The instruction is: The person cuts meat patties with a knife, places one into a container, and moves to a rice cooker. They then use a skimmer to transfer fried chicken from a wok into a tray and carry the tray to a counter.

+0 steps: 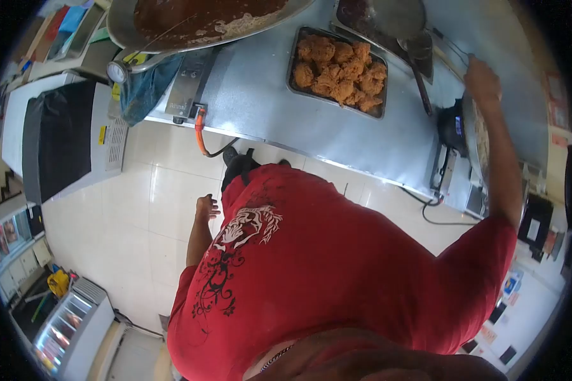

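My right hand (482,79) is raised at the back right of the steel counter, its fingers curled near some thin metal rods (454,46). I cannot make out what it grips. Below that forearm is a wide pan (475,130), partly hidden by the arm. My left hand (208,207) hangs low beside my body over the floor, fingers loosely apart and holding nothing. On the counter (260,108) lies a metal tray (290,81) of fried chicken pieces (340,71). A round mesh strainer (397,19) with a dark handle (421,87) rests behind it.
A large pan (165,47) of brown liquid stands at the upper left, with a dial thermometer (117,71) at its edge. A blue cloth (147,92) hangs beside a stove (187,86). An orange hose (199,130) drops off the counter. A black-covered appliance (63,133) stands left.
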### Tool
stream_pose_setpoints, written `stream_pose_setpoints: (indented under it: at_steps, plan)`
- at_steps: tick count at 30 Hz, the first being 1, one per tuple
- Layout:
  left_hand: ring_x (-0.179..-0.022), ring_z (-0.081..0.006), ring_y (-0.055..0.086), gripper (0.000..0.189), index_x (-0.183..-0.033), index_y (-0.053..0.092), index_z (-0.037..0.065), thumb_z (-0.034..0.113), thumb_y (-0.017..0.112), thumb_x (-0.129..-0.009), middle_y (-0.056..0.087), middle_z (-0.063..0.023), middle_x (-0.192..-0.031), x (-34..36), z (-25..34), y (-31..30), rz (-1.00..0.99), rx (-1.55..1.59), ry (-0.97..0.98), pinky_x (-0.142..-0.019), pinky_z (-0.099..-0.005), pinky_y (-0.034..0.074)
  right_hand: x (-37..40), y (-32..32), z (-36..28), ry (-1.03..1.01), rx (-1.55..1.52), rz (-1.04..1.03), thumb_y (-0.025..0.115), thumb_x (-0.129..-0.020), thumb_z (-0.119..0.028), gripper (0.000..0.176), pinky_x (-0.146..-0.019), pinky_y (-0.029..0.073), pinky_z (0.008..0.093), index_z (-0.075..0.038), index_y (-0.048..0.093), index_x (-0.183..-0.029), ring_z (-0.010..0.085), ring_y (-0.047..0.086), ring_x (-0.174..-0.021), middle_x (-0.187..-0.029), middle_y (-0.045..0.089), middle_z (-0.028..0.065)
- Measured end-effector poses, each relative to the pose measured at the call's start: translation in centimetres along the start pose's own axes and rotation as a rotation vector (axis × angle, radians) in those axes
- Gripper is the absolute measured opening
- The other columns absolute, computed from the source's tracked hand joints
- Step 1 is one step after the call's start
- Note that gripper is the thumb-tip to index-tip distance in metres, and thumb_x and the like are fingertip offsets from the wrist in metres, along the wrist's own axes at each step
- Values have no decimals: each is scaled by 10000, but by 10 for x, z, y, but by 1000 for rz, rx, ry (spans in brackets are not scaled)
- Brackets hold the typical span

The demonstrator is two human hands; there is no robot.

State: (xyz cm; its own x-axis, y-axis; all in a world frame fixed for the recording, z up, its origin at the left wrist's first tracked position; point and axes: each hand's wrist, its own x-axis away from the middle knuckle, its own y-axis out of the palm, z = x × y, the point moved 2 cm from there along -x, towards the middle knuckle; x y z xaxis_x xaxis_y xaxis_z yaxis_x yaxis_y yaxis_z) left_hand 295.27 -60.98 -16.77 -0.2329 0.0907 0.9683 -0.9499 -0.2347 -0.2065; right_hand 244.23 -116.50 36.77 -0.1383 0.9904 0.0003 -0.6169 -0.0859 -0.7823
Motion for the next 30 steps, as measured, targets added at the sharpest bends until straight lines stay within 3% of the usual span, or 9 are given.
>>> stream_pose_setpoints:
  at_steps: [4, 7, 9, 13, 17, 19, 22, 27, 30]
  plan:
    - [-757, -359, 684, 471, -1036, 632, 8, 425, 432, -951, 672, -173, -877, 43, -38, 20, 73, -46, 40, -695, -512, 521, 9, 18, 1, -35, -22, 26, 454, -933, -141, 350, -868, 535, 497, -75, 573, -1255, 407, 659, -1026, -1107, 671, 221]
    - [-747, -351, 658, 436, -1004, 646, 16, 395, 438, -947, 682, -175, -883, -53, -122, 25, -39, 53, -241, -688, -526, 523, 19, 38, 18, -31, -93, 19, 465, -923, -156, 384, -886, 526, 495, -78, 563, -1286, 397, 654, -1043, -1108, 669, 222]
    - [-796, -354, 671, 413, -984, 655, 22, 375, 444, -947, 692, -172, -907, -17, -113, 17, 2, 17, -57, -669, -534, 525, 17, 43, 29, 40, -150, 21, 496, -903, -149, 424, -928, 505, 491, -85, 548, -1319, 397, 634, -1083, -1133, 661, 225]
    - [-814, -369, 692, 431, -1086, 623, 7, 361, 424, -943, 696, -171, -979, -53, -88, -28, -84, -273, -14, -741, -523, 527, 10, 61, 100, 118, -312, 228, 602, -862, -140, 471, -992, 461, 458, -81, 554, -1328, 415, 577, -1169, -1251, 617, 226]
    - [-761, -381, 703, 450, -1110, 607, 5, 383, 436, -936, 691, -186, -1016, -11, -4, -110, -16, -236, 258, -741, -513, 533, 36, -8, 119, 131, -348, 315, 643, -868, -183, 435, -985, 459, 447, -54, 582, -1279, 419, 571, -1178, -1262, 611, 234]
    - [-705, -367, 701, 477, -1112, 600, -15, 398, 442, -934, 690, -194, -963, -35, 12, -156, -34, 63, 214, -657, -492, 533, 57, -60, 91, 109, -362, 379, 643, -878, -195, 417, -984, 458, 447, -53, 589, -1266, 419, 572, -1176, -1244, 618, 238]
    - [-667, -347, 698, 513, -1119, 606, -26, 425, 440, -937, 685, -189, -908, -72, 44, -232, 20, 62, 129, -568, -462, 513, 72, -149, -4, 122, -398, 411, 621, -899, -197, 390, -973, 464, 454, -86, 587, -1271, 412, 580, -1164, -1210, 633, 232]
    - [-676, -346, 704, 490, -1129, 613, -8, 405, 432, -938, 691, -174, -926, -83, 65, -326, 96, -45, 86, -598, -468, 527, 61, -244, -167, 224, -210, 214, 526, -909, -119, 478, -859, 522, 520, -147, 471, -1384, 391, 656, -1037, -1106, 672, 211]
    - [-698, -354, 708, 479, -1126, 613, -5, 395, 426, -941, 689, -178, -959, -72, 64, -357, 113, -87, 110, -645, -474, 540, 42, -240, -209, 111, -75, 198, 504, -887, -81, 472, -847, 531, 527, -111, 469, -1356, 399, 669, -996, -1058, 676, 239]
